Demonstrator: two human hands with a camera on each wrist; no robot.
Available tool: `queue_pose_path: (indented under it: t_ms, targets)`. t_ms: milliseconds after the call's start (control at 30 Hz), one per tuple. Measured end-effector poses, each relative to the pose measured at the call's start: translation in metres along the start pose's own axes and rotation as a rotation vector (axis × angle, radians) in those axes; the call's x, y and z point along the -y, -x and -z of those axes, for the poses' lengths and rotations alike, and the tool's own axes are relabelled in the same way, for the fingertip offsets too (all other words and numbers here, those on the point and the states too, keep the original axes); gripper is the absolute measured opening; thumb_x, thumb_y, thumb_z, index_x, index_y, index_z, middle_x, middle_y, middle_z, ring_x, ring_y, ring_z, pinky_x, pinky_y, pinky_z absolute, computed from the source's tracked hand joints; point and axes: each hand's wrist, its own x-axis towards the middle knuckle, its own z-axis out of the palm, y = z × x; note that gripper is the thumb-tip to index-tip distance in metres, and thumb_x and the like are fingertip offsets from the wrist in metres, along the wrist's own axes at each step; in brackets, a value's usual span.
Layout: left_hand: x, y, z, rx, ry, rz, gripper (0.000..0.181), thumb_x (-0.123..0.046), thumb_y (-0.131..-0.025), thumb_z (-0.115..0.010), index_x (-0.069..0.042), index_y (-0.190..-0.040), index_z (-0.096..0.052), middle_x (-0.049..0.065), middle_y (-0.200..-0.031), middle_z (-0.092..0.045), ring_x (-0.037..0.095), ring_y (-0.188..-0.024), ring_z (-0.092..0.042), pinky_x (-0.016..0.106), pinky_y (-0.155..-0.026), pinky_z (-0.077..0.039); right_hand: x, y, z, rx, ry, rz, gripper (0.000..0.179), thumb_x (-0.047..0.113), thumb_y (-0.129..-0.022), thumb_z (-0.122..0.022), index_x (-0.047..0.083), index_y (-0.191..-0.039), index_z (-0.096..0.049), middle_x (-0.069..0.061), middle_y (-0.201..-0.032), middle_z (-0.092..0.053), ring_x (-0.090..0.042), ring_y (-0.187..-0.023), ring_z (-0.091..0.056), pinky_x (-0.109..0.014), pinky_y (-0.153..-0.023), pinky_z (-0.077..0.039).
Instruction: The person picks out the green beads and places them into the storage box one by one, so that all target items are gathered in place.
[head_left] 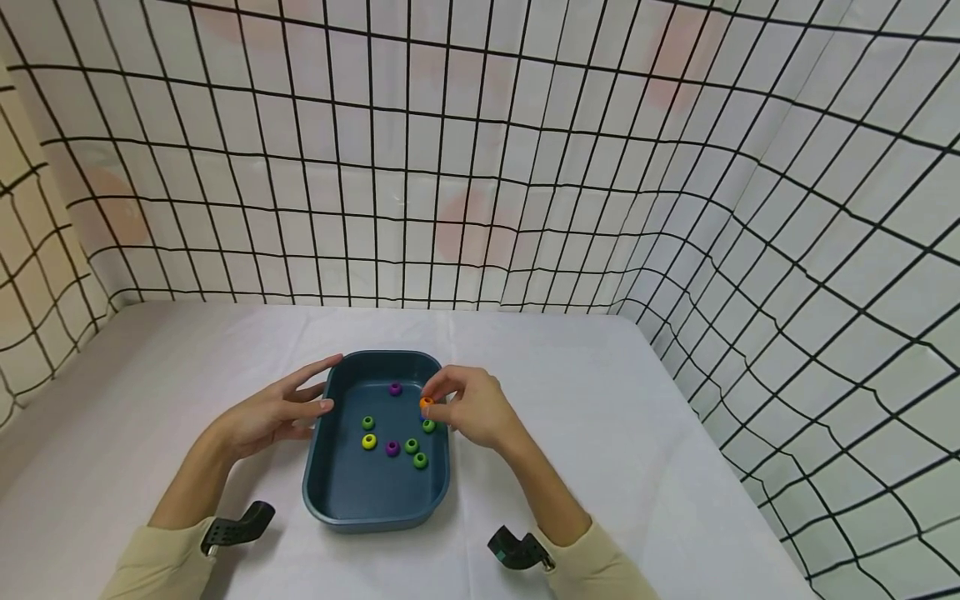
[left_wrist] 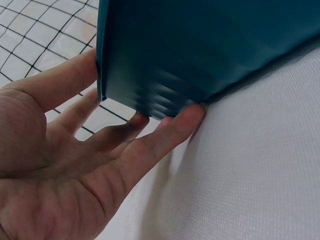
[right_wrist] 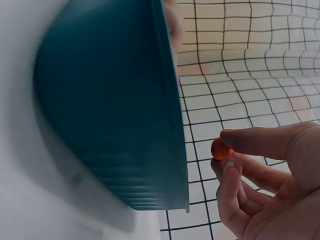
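Note:
Pinched between the thumb and fingertips of my right hand (head_left: 480, 408) is an orange bead (right_wrist: 221, 149), held above the right side of a dark blue tray (head_left: 360, 492). My left hand (head_left: 266, 414) touches the tray's left side with fairly straight, spread fingers. In the left wrist view, its fingertips meet the tray's rim and outer wall (left_wrist: 165, 55). Inside the tray lie two purple beads (head_left: 392, 448), a yellow bead (head_left: 369, 442) and several green beads (head_left: 412, 446). Something bluish shows just under the orange bead, partly hidden by the right fingers.
The tray stands on a white cloth-covered table (head_left: 585, 400). Black netting (head_left: 405, 167) over white sheeting rises behind the table and along both sides. A black wrist mount (head_left: 238, 525) sticks out from the left sleeve, and another mount (head_left: 517, 548) from the right one.

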Motion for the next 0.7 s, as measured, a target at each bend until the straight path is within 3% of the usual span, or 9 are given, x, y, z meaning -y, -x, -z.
queue_pose_path:
  t_ms: [700]
  targets:
    - [0.0, 0.0, -0.001, -0.012, -0.011, 0.003, 0.079, -0.019, -0.102, -0.06, -0.028, -0.164, -0.012, 0.026, -0.169, -0.001, 0.056, -0.145, -0.029, 0.062, -0.103, -0.047, -0.009, -0.005, -0.012, 0.04, 0.044, -0.018, 0.013, 0.012, -0.089, -0.076, 0.01, -0.102, -0.073, -0.004, -0.096, -0.071, -0.015, -0.069, -0.063, -0.028, -0.062, -0.056]
